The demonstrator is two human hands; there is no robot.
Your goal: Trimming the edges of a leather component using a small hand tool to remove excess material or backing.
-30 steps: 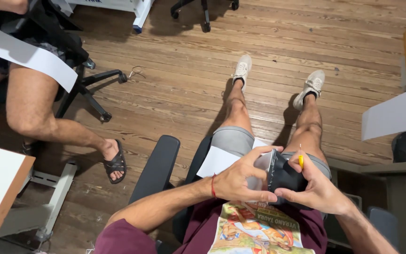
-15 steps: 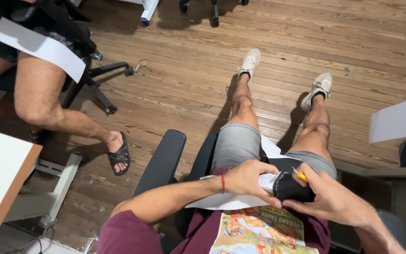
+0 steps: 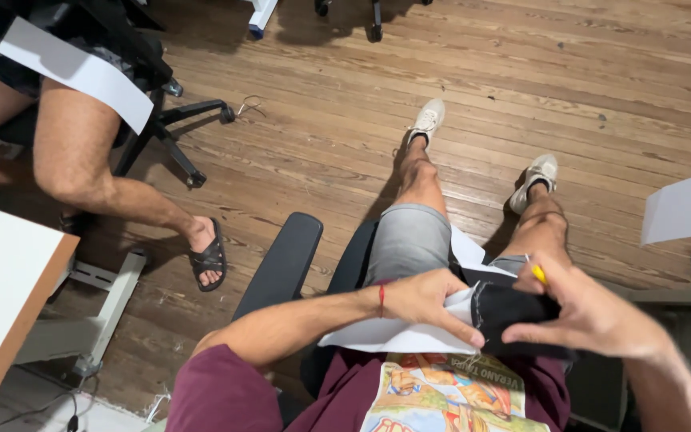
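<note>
Fingers of the left hand (image 3: 425,300) pinch white fabric (image 3: 409,332) against black cloth (image 3: 513,312). The right hand (image 3: 593,316) grips that cloth, a yellow tool (image 3: 537,274) between its fingers.

Wooden plank floor (image 3: 521,88) seen throughout. Second person's bare leg (image 3: 89,168) at left — black sandal (image 3: 209,260) worn on foot. Black chair base (image 3: 177,136) behind leg. White desk corner (image 3: 1,280) at lower left — wood-edged.

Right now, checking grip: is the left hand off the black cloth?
No: the left hand pinches the black cloth at its edge, over white paper.
</note>
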